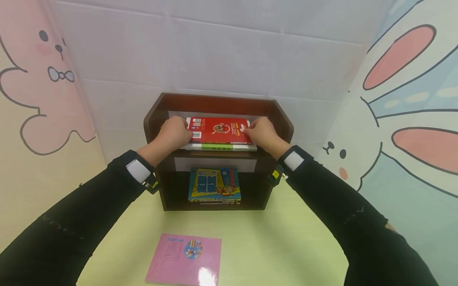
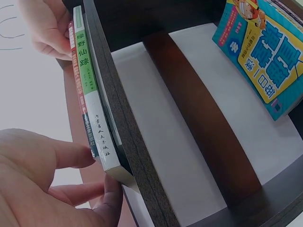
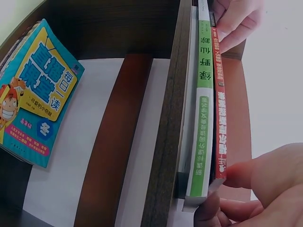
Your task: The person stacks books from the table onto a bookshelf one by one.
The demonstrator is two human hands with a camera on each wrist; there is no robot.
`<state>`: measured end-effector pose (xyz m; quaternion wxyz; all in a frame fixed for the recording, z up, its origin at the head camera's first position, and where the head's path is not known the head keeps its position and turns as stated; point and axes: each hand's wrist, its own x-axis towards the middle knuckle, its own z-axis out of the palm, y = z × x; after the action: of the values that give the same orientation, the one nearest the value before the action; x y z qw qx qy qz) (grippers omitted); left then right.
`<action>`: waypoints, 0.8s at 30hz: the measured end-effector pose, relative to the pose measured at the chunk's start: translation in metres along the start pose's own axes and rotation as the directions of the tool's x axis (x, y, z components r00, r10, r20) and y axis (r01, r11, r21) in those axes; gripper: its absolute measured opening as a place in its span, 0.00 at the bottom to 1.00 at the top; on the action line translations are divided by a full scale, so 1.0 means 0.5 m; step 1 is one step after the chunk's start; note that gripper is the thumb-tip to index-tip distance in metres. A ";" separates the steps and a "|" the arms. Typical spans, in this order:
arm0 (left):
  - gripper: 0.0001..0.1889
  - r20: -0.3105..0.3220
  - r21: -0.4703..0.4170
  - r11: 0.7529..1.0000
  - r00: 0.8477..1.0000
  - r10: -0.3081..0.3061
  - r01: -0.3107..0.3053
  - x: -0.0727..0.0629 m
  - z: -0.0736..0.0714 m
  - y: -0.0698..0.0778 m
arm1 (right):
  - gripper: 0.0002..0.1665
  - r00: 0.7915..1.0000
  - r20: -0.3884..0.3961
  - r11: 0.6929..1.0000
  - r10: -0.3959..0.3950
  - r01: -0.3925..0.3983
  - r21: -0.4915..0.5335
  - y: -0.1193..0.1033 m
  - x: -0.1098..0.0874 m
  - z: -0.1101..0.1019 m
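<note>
In the head view a red book lies flat over a white and green book on the upper shelf of a dark brown rack. My left hand holds the red book's left end, thumb over the cover edge. At the opposite end my right hand grips it likewise, thumb on the cover. From the right wrist, the thumb presses the red book's corner, and curled fingers reach beside the end of the green-spined book. The left wrist view shows the left fingers close against the stack's end.
On the lower shelf of the rack rests a stack of books with a blue and yellow cover. A pink book lies on the pale green table in front. Walls with cartoon drawings stand at both sides.
</note>
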<state>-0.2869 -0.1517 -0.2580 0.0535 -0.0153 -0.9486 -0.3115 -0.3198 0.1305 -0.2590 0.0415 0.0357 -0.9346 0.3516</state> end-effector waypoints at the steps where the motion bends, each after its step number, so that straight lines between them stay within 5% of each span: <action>1: 0.27 -0.002 -0.001 1.000 1.000 -0.003 0.003 0.000 0.001 0.000 | 0.24 1.000 0.000 1.000 0.005 -0.005 -0.005 -0.001 -0.002 -0.001; 11: 0.31 -0.003 -0.019 1.000 1.000 0.003 -0.003 -0.003 -0.002 0.002 | 0.27 1.000 0.004 1.000 0.011 -0.011 -0.027 -0.003 -0.014 -0.012; 15: 0.35 -0.007 -0.053 0.998 1.000 0.027 -0.027 -0.023 -0.004 0.003 | 0.28 0.998 -0.031 0.998 -0.058 0.057 -0.030 -0.001 -0.035 -0.020; 19: 0.37 -0.037 -0.075 0.990 0.992 0.117 -0.120 -0.081 -0.006 -0.004 | 0.28 0.966 -0.125 0.973 -0.227 0.220 -0.067 0.011 -0.096 -0.015; 22: 0.34 -0.053 -0.090 0.982 0.985 0.165 -0.169 -0.149 0.002 -0.021 | 0.25 0.933 -0.166 0.947 -0.320 0.311 -0.079 0.032 -0.170 0.000; 24: 0.30 -0.042 -0.118 0.978 0.985 0.169 -0.173 -0.199 0.015 -0.043 | 0.23 0.929 -0.155 0.942 -0.337 0.332 -0.055 0.054 -0.221 0.018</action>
<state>-0.1901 -0.1641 -0.2876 0.0943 -0.0951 -0.9221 -0.3631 -0.2132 0.1492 -0.2948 0.1770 0.1652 -0.9132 0.3278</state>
